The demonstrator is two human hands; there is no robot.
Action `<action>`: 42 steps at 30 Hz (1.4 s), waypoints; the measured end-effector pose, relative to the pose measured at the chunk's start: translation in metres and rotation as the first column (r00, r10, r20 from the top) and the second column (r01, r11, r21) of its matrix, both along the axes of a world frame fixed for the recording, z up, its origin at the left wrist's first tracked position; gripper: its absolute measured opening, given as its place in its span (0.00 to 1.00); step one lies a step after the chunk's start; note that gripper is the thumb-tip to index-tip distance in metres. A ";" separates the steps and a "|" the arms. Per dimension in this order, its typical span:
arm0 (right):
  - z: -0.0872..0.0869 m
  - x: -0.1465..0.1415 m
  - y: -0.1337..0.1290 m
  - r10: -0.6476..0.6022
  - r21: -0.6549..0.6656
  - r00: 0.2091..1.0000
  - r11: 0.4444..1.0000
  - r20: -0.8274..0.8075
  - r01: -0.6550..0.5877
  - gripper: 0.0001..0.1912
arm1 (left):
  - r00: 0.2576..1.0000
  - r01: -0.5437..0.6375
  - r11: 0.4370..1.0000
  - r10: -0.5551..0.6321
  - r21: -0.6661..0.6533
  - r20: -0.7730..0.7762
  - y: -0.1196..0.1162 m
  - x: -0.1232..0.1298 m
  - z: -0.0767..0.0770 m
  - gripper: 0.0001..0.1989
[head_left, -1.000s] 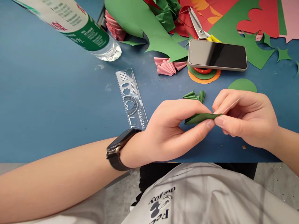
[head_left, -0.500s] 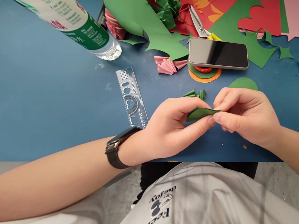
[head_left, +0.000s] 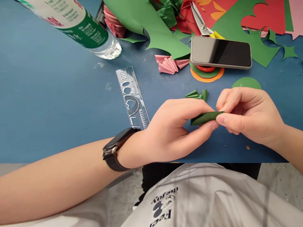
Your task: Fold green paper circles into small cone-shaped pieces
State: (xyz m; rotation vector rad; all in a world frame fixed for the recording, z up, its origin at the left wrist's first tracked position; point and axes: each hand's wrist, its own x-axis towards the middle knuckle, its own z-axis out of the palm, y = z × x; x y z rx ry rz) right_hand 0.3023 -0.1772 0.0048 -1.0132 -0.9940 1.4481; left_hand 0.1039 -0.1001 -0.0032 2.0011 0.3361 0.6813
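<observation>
The folded green piece [head_left: 206, 118] between the hands is smooth, matt paper. On the far side, the red sheet [head_left: 266, 15] is flat paper with a dull face, while the pink folded piece [head_left: 168, 65] is creased paper. The scissors [head_left: 200, 20] have shiny metal blades and yellow handles that look like plastic. The phone [head_left: 221, 52] has a dark, glossy, reflective screen. To the left, the bottle [head_left: 93, 34] is clear, shiny plastic, and the ruler [head_left: 132, 97] is transparent plastic with cut-out shapes. The blue desk [head_left: 59, 94] looks smooth with a low sheen and whitish scuffs. The pale shirt [head_left: 203, 195] is soft, wrinkled cloth.
</observation>
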 end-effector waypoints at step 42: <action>0.002 0.006 0.001 -0.036 -0.103 0.987 0.993 0.157 0.052 0.11 | 0.997 -0.067 0.981 0.073 0.184 -0.027 0.006 0.002 0.002 0.10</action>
